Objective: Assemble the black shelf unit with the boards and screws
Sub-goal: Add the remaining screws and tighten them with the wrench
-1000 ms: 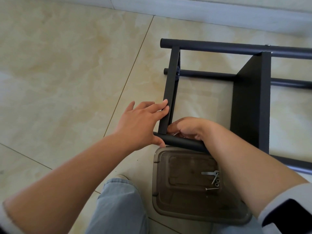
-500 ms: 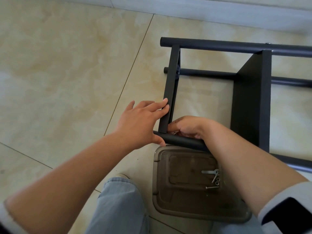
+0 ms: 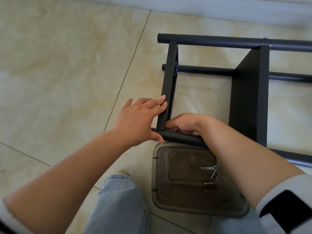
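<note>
A: Item, fingers: your left hand (image 3: 136, 119) lies straight-fingered, tips on the end board (image 3: 166, 92), thumb under the near tube (image 3: 182, 138). Right hand (image 3: 187, 124)?

B: Curled at that corner joint; contents hidden. Shelf unit (image 3: 249, 92): on its side on the floor.

A: Step: probably fastening this corner. Next: screws (image 3: 213, 176) wait in the tray (image 3: 168, 205).
</note>
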